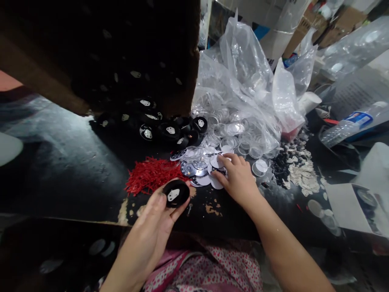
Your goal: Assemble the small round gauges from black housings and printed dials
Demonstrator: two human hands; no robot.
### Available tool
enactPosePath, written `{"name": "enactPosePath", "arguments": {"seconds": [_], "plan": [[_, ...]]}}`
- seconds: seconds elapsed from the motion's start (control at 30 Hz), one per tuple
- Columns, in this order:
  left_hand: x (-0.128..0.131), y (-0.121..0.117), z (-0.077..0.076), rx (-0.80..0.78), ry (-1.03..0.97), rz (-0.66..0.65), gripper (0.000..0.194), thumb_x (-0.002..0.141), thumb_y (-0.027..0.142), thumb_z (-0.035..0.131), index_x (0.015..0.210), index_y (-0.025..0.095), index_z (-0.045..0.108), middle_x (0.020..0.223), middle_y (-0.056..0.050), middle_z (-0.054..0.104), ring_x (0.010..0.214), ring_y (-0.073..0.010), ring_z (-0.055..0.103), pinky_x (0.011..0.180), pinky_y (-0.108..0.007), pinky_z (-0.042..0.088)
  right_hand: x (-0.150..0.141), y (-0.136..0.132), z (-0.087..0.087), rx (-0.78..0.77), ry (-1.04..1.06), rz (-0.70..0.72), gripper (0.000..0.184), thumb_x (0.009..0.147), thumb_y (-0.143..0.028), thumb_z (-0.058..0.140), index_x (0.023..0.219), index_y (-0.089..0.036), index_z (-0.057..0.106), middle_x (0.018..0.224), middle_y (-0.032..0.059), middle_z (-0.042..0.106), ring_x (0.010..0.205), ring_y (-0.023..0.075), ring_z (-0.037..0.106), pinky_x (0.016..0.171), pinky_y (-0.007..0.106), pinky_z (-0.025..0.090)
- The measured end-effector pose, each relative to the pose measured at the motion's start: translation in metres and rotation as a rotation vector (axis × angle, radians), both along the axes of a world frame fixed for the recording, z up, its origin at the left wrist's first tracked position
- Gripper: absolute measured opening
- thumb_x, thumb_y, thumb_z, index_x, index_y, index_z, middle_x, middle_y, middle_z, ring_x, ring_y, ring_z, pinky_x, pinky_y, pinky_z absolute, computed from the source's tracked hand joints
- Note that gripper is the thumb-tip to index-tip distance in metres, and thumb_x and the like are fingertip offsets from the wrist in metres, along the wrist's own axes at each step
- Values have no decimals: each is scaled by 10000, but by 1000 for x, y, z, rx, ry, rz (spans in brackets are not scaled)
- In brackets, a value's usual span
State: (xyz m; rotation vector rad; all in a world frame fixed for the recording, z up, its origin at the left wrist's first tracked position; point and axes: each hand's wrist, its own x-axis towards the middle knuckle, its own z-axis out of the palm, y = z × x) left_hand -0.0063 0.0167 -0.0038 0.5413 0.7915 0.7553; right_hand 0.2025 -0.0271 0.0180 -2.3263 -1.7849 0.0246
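My left hand (159, 211) pinches a round black plastic case (176, 194), my spread right hand (241, 178) touching flat white round discs (204, 180) ahead-right of it.

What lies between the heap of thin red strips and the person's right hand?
In the head view, a loose spread of flat round discs, some white and some dark with printing, lies between the red strips and the right hand.

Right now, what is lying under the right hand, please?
Partly under the right hand are thin round discs, some plain white, others darkly printed. Whatever lies fully beneath the hand, or lower in the pile, is covered and cannot be seen.
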Motion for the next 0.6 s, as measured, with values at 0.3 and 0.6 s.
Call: {"name": "enactPosePath", "arguments": {"seconds": [0.3,0.6], "plan": [[2,-7,-1,-27,-54,-43,342,905,455,577,1081,191,705,1171,-91,718,1185,-264,605,1036,-400,483,-1,-13,8,226,192,25,217,985,-258,473,1017,-189,676,997,82,715,917,250,601,843,397,432],[5,-3,0,-5,-76,28,357,890,475,593,1134,237,701,1235,-49,699,1229,-256,584,1102,-407,427,-49,-24,23,148,803,-49,141,924,-244,536,1022,-213,632,836,9,679,725,162,625,632,263,483]]}}
